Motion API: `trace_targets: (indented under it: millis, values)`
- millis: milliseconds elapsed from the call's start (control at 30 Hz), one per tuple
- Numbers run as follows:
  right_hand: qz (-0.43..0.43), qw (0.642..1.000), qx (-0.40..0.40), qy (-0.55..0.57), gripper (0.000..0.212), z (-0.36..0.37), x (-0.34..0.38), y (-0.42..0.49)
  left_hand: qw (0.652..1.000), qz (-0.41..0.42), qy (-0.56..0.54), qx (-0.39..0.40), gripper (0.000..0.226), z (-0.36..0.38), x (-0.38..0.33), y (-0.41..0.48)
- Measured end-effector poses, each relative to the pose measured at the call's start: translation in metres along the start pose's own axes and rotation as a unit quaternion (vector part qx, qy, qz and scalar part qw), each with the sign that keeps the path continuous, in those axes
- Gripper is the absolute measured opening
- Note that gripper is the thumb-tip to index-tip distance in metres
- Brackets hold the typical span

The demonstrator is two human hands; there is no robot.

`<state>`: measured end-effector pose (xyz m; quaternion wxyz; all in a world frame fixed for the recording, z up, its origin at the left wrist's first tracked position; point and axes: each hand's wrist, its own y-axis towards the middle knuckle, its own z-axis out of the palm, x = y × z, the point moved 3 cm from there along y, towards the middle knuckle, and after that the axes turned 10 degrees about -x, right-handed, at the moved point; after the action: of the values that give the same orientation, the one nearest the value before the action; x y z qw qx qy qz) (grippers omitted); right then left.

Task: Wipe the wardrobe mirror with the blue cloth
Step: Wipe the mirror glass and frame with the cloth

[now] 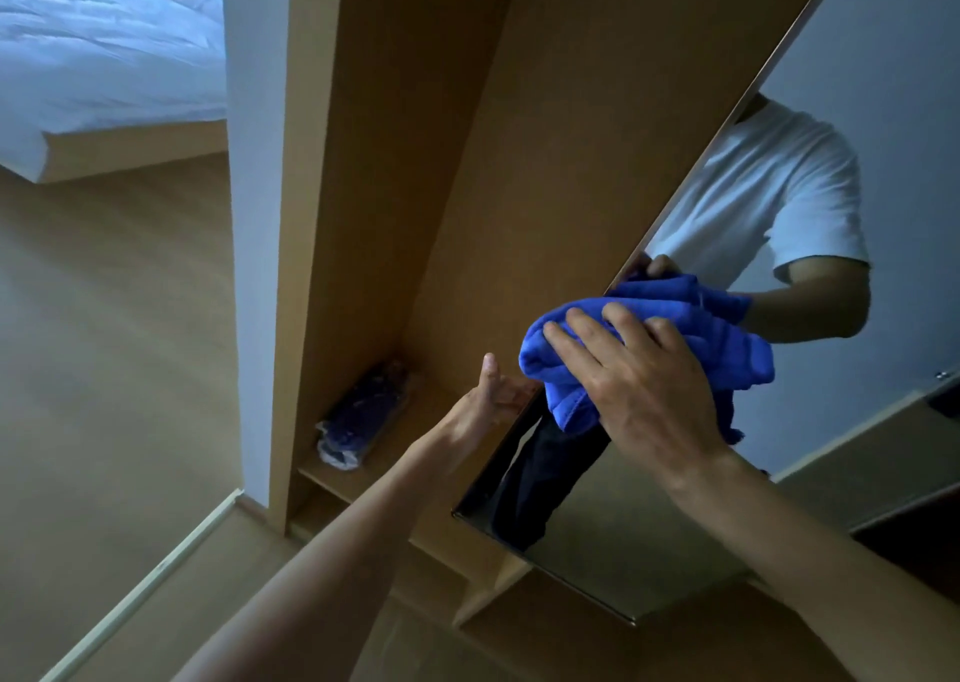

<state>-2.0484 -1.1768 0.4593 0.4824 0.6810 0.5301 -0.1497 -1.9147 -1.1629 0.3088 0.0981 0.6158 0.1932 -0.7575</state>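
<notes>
The wardrobe mirror (857, 109) is mounted on an open wooden door and runs from the upper right down to its lower corner near the floor. My right hand (639, 369) presses a bunched blue cloth (722, 338) flat against the glass close to the mirror's left edge. My left hand (493, 395) grips the door's edge just below and left of the cloth, fingers curled around it. The glass reflects a person in a white T-shirt, the cloth and dark trousers.
The open wardrobe (415, 161) has a low shelf holding a plastic-wrapped dark bundle (363, 416). A white wall edge (254, 213) stands left of it. A bed with white bedding (98, 57) sits at the far left on a wooden floor (104, 369).
</notes>
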Motion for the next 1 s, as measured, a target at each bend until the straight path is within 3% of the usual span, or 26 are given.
trace_targets:
  millis: [233, 433, 633, 800, 1000]
  values:
    - [-0.042, 0.984, 0.173, 0.019, 0.041, 0.027, 0.061, -0.025, 1.000, -0.018, 0.009, -0.018, 0.080, -0.005, 0.001, 0.012]
    - [-0.064, 0.955, 0.287, 0.032, 0.049, 0.044, 0.095, -0.039, 0.997, -0.020, 0.063, 0.034, 0.087, -0.006, -0.005, 0.016]
    - [-0.021, 0.965, 0.253, 0.068, 0.037, 0.026, 0.081, -0.027, 0.995, -0.007, 0.089, 0.042, 0.086, -0.009, -0.005, 0.012]
    - [0.032, 0.978, 0.203, 0.043, 0.048, 0.012, 0.053, -0.017, 0.997, -0.005, 0.065, 0.042, 0.084, -0.012, 0.000, 0.005]
    - [-0.010, 0.970, 0.236, 0.061, 0.047, 0.041, 0.091, -0.047, 0.995, -0.010, 0.090, 0.043, 0.073, -0.008, -0.001, 0.011]
